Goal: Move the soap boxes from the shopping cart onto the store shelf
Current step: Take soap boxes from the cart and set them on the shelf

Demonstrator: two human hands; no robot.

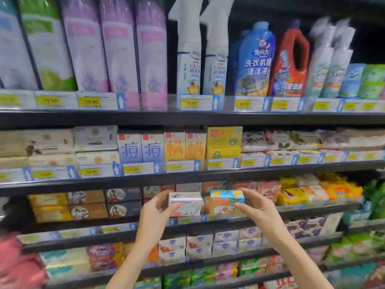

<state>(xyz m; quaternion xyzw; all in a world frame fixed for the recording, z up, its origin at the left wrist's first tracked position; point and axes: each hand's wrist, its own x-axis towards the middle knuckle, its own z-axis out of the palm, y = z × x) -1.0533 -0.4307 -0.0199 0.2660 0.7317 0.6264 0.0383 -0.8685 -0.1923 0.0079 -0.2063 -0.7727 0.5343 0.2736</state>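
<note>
My left hand (pixel 155 207) grips white soap box (pixel 185 204), right hand (pixel 255 205) grips orange-blue soap box (pixel 226 200), both at shelf (pixel 302 212).

Top row's got tall purple packs (pixel 123 49), two white spray bottles (pixel 188 59), a blue cleaner pouch (pixel 255 61) and a red jug (pixel 289 65). Yellow price tags (pixel 89 101) everywhere below them.

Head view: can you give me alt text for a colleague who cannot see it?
A person's left hand holds a white soap box and the right hand a blue-and-orange soap box, side by side at the third shelf of a stocked store aisle. Bottles stand on the top shelf.
</note>
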